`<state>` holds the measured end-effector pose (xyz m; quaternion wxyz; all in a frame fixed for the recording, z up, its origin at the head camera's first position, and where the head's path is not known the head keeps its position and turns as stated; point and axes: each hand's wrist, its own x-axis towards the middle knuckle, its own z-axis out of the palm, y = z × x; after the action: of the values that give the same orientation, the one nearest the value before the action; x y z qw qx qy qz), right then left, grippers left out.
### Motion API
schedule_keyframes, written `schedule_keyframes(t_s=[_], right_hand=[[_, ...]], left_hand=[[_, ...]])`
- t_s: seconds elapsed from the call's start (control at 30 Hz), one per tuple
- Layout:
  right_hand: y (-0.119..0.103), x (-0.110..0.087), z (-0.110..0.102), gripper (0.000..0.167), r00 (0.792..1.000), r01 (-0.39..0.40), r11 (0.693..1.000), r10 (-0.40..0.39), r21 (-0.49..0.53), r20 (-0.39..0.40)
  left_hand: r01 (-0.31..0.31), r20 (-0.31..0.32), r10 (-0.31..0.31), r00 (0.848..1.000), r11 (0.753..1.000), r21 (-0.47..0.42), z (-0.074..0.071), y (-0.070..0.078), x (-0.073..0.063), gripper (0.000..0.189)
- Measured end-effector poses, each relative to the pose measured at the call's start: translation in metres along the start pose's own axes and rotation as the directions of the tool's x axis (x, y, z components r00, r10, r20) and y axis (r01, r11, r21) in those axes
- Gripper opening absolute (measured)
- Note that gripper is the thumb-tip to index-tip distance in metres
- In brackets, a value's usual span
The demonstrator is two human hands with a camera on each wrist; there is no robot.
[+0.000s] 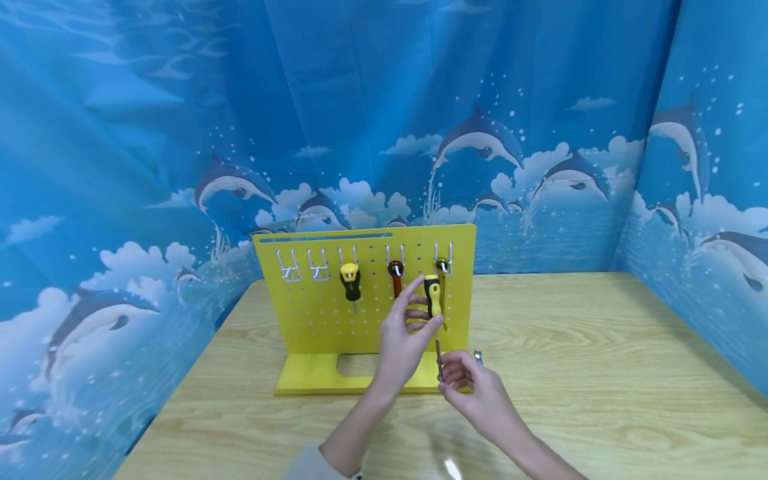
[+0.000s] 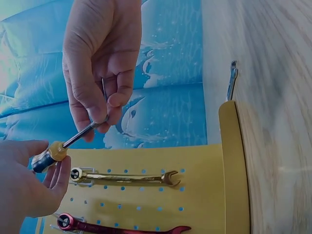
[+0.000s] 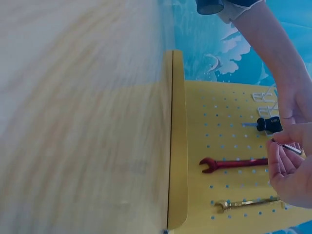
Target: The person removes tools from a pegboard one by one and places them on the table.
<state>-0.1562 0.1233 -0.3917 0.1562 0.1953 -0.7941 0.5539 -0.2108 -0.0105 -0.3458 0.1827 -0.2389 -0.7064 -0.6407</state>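
My left hand [image 1: 403,340] holds a screwdriver [image 1: 435,299] by its yellow-and-black handle, between thumb and fingers. The handle is up and the shaft points down, in front of the yellow pegboard [image 1: 312,320]. Lower right, my right hand [image 1: 480,393] pinches the lower shaft with thumb and fingers. In the left wrist view a thin metal piece [image 2: 104,90] shows among the right fingers; what it is I cannot tell. Behind the hands, a gold wrench [image 2: 129,178] and a red wrench [image 2: 122,228] hang on the board.
Another yellow-and-black screwdriver [image 1: 351,281] hangs left of the wrenches. White hooks [image 1: 291,272] stick out at the board's left. A silver metal tool [image 1: 478,357] lies by the board's right base. The wooden table [image 1: 570,373] extends right, with a dolphin-print curtain [image 1: 372,100] behind.
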Motion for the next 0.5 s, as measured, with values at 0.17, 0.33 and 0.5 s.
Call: schedule_keyframes(t_s=[0.17, 0.33, 0.5], right_hand=[[0.004, -0.008, -0.011, 0.033, 1.0, -0.013, 0.999, 0.012, -0.032, -0.018], [0.007, -0.015, -0.021, 0.036, 0.999, -0.03, 0.998, 0.029, -0.052, -0.034], [0.01, -0.019, -0.029, 0.04, 0.997, -0.055, 0.997, 0.053, -0.055, -0.051]], left_hand=[[0.013, 0.024, -0.013, 1.0, 1.0, -0.015, 0.013, -0.004, -0.001, 0.061], [0.038, 0.049, -0.036, 0.998, 0.999, -0.032, 0.026, -0.007, -0.002, 0.062], [0.109, 0.077, -0.104, 0.992, 0.991, -0.073, 0.038, -0.01, -0.002, 0.065]])
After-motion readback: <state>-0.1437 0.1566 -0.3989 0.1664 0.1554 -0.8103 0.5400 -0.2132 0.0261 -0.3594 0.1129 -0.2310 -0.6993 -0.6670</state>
